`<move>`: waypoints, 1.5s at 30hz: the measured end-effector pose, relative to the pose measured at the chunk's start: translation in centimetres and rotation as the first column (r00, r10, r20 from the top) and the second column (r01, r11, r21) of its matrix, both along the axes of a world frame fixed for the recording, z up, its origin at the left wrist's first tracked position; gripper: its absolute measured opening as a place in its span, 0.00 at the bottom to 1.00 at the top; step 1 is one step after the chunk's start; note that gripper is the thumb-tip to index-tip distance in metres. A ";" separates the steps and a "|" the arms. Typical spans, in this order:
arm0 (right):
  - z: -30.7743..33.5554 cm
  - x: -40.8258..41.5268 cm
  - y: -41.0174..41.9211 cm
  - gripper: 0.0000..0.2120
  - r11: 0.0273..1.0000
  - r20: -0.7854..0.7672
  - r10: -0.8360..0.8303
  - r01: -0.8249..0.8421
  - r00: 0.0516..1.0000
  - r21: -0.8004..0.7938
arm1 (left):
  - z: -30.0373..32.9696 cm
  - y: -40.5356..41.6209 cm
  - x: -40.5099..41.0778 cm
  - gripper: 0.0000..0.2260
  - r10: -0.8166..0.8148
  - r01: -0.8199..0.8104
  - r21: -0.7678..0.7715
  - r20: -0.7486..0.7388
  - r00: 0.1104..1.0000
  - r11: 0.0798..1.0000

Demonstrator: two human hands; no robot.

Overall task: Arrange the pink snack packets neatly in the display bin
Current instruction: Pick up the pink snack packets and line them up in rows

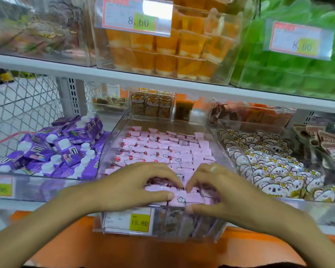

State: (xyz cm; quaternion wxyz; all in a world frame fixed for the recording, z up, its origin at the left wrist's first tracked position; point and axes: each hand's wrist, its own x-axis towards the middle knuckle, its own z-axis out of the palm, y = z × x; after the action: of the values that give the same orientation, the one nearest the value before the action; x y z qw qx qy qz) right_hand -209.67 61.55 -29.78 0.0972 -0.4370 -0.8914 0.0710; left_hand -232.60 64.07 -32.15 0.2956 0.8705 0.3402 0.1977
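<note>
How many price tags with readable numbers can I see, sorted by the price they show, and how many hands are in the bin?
Price tags reading 8.60: 2
Price tags reading 15.80: 1
Hands in the pink packets' bin: 2, left hand and right hand
Total: 5

I stand at a shop's snack shelves: clear display bins (112,151) hold packaged sweets, yellow price tags (140,222) read 15.80 and 8.60, and a white shelf rail (124,77) carries more bins above

Pink packets (162,149), purple cartons (52,149)
</note>
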 end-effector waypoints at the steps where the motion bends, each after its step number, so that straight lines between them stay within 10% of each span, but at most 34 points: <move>1: -0.1 0.1 0.1 0.16 1.000 -0.003 0.009 -0.009 1.000 -0.012 | 0.0 0.1 -0.1 0.10 -0.007 0.008 -0.026 0.022 1.000 1.000; 8: -0.3 1.0 0.6 0.12 0.997 -0.167 -0.020 0.008 0.986 -0.074 | 0.1 0.4 -0.1 0.10 0.004 -0.003 -0.082 0.014 1.000 0.997; 20: -0.8 -0.5 -1.2 0.11 0.858 0.162 0.006 -0.088 0.987 0.505 | -0.2 0.4 0.7 0.10 0.028 -0.027 -0.025 0.047 0.998 0.999; 25: -1.2 -0.4 -0.7 0.12 0.860 -0.165 -0.008 0.091 0.986 0.503 | -0.1 0.4 0.8 0.09 0.041 -0.039 -0.037 0.047 0.998 0.999; 29: -0.8 -0.2 0.2 0.05 0.893 -0.603 -0.012 0.280 0.798 0.352 | 0.1 0.2 0.7 0.08 0.060 -0.059 -0.045 0.022 0.998 0.997; 39: 0.4 -0.6 0.7 0.07 0.811 -0.864 0.049 0.485 0.501 0.327 | 1.3 -1.8 1.9 0.36 0.188 -0.210 0.095 0.199 0.962 0.973; 45: 0.0 -0.6 1.2 0.10 0.931 -0.943 -0.329 0.181 0.049 -0.316 | 2.1 -1.7 2.0 0.22 0.070 -0.226 0.433 0.347 0.935 0.872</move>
State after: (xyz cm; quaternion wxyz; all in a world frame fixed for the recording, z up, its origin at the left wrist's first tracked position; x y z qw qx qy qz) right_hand -210.30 62.73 -29.74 0.6524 -0.4310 -0.4979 0.3751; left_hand -230.55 62.32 -30.03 0.1126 0.8429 0.2968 0.4346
